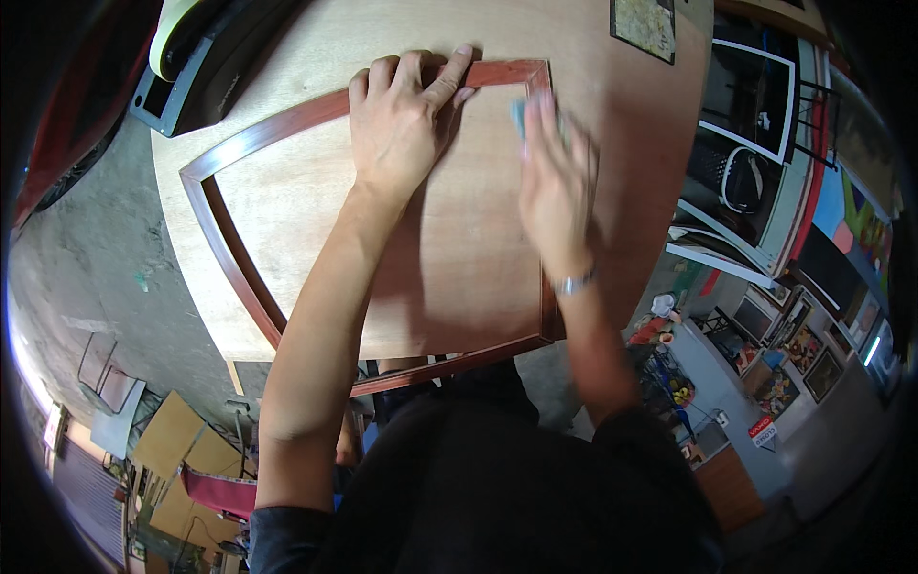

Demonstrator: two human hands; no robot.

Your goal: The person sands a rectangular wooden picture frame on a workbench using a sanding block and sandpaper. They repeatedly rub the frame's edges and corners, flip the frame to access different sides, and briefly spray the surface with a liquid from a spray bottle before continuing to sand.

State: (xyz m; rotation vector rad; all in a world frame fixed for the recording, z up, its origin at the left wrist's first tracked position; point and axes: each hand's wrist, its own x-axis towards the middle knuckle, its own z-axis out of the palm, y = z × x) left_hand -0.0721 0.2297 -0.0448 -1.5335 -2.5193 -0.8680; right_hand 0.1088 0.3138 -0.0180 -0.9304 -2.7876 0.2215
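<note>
A reddish-brown wooden frame (251,147) lies on a pale plywood tabletop (315,215), its near side reaching past the table's near edge. My left hand (405,107) grips the frame's far side, fingers over the outer edge and thumb along the top. At the far right corner, my right hand (556,172) is blurred by motion; it presses a small light-blue cloth or pad (518,117) against the frame's right side. That hand hides part of the right side, and what exactly the blue piece is cannot be told. A metal band circles my right wrist.
At the far left of the table stand a dark case (215,79) and a roll of pale yellow-green tape (166,43). A stained, dark-edged plate (643,27) lies at the far right. Framed pieces (753,100) stand right of the table; cardboard sheets (172,434) are at lower left.
</note>
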